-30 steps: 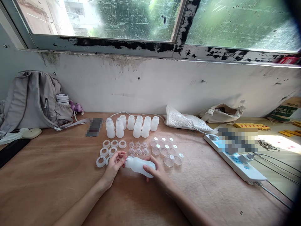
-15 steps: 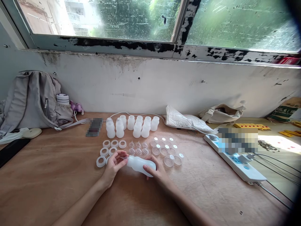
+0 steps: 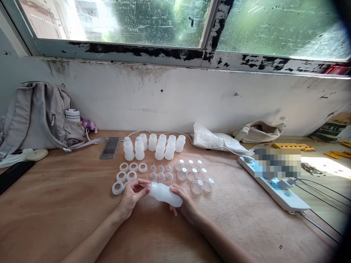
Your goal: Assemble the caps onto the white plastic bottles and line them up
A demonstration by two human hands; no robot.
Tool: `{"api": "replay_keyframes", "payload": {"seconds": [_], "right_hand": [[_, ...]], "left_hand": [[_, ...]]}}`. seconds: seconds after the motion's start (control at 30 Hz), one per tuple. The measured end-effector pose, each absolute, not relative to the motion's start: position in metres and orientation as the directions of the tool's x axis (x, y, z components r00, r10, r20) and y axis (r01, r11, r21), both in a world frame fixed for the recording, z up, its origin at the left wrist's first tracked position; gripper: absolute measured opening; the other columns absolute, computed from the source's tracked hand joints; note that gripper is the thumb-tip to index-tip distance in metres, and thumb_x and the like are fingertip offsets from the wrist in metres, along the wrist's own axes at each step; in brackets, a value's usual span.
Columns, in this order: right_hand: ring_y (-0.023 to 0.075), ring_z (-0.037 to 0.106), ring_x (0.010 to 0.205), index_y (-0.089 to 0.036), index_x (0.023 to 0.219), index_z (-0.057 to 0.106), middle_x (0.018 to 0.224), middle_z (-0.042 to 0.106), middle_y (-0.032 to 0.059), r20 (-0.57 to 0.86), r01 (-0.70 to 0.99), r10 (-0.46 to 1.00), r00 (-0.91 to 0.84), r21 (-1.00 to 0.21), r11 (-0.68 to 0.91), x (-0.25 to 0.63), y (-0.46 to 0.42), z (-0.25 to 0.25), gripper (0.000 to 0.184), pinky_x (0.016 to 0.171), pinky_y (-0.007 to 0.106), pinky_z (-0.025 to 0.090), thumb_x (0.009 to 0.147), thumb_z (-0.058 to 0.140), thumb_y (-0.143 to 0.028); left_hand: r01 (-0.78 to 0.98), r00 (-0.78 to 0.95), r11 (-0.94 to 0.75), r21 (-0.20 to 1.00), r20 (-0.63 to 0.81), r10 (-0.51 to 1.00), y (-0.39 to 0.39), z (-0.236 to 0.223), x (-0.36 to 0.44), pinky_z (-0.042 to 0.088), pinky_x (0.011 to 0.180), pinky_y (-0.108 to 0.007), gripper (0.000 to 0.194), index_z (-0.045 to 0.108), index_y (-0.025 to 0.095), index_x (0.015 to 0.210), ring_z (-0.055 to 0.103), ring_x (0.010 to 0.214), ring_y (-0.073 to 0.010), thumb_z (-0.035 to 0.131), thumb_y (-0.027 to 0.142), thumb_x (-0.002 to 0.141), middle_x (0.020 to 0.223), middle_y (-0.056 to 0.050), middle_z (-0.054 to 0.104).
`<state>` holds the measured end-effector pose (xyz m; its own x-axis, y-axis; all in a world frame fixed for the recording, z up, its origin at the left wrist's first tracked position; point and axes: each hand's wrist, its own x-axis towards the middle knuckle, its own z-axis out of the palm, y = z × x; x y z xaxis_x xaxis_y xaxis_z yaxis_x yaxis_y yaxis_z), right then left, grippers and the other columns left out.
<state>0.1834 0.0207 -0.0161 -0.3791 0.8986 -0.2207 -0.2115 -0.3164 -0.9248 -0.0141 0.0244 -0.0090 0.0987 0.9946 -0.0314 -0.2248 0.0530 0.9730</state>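
A frosted white baby bottle (image 3: 165,193) lies almost sideways between my hands, just above the table, its neck toward the left. My right hand (image 3: 184,201) is wrapped round the base end, thumb on top. At the neck, my left hand (image 3: 134,193) pinches a clear bottle nipple (image 3: 146,185), partly hidden by the fingers. White collar rings (image 3: 117,187) lie in rows beside my left hand, one partly covered by it. Beyond the bottle are several clear nipples (image 3: 161,176). Clear round caps (image 3: 196,187) lie to the right.
More frosted bottles (image 3: 159,150) stand in rows at the back; two on the left bear clear tops. A white power strip (image 3: 285,200) with cables lies right. A silvery pouch (image 3: 216,141), a beige bag (image 3: 259,132) and a grey backpack (image 3: 35,117) rest along the wall.
The bottle has turned slightly about its length and shifted a little right. My right fingers have changed their hold round its base. My left hand stays at the neck.
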Motion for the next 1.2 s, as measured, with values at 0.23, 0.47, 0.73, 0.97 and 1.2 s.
{"api": "replay_keyframes", "payload": {"seconds": [0.23,0.47,0.73,0.97,1.2], "right_hand": [[0.0097,0.052,0.047,-0.018,0.082,0.044,0.062,0.056,-0.0027,-0.088,-0.062,0.962,-0.258,-0.992,-0.107,0.181,0.017,-0.006,0.03,0.045,0.021,0.043,0.072,0.059,-0.041],[0.0105,0.049,0.038,-0.019,0.081,0.041,0.052,0.053,-0.0039,-0.175,-0.087,0.916,-0.36,-0.972,-0.22,0.183,0.017,-0.007,0.031,0.031,0.018,0.036,0.074,0.053,-0.046],[0.0132,0.054,0.056,-0.021,0.089,0.044,0.073,0.057,0.0001,0.014,0.141,0.973,-0.231,-0.989,0.048,0.176,0.005,-0.005,0.033,0.047,0.024,0.044,0.07,0.059,-0.043],[0.0158,0.052,0.066,-0.021,0.094,0.051,0.078,0.058,0.0007,0.12,0.364,0.914,-0.388,-0.891,0.272,0.162,-0.005,-0.018,0.037,0.058,0.026,0.04,0.064,0.066,-0.038],[0.0102,0.046,0.055,-0.016,0.086,0.056,0.067,0.053,-0.0014,-0.139,0.169,0.879,-0.456,-0.983,-0.068,0.155,-0.009,-0.02,0.033,0.045,0.02,0.035,0.062,0.066,-0.037]], "left_hand": [[-0.308,0.177,0.154,0.939,-0.103,0.979,0.02,-0.002,-0.007,0.044,0.076,-0.028,0.034,0.059,0.017,0.099,0.056,0.088,-0.0185,0.062,0.036,0.072,0.099,-0.007,0.061],[-0.224,0.138,0.079,0.971,-0.049,0.989,0.019,-0.009,-0.005,0.046,0.07,-0.027,0.034,0.063,0.015,0.09,0.057,0.085,-0.0216,0.07,0.034,0.063,0.095,-0.008,0.064],[-0.381,0.217,0.183,0.906,-0.105,0.971,0.014,-0.003,-0.005,0.04,0.085,-0.03,0.042,0.058,0.017,0.105,0.052,0.102,-0.0236,0.066,0.036,0.068,0.109,-0.009,0.059],[-0.5,0.167,0.275,0.821,-0.22,0.961,0.006,-0.001,0.007,0.043,0.08,-0.03,0.033,0.056,0.019,0.094,0.054,0.098,-0.0223,0.066,0.037,0.068,0.099,-0.007,0.062],[-0.576,0.144,0.269,0.772,-0.228,0.963,0.004,0.001,0.008,0.043,0.072,-0.025,0.016,0.053,0.019,0.069,0.057,0.087,-0.0183,0.068,0.021,0.062,0.072,0.001,0.057]]}}
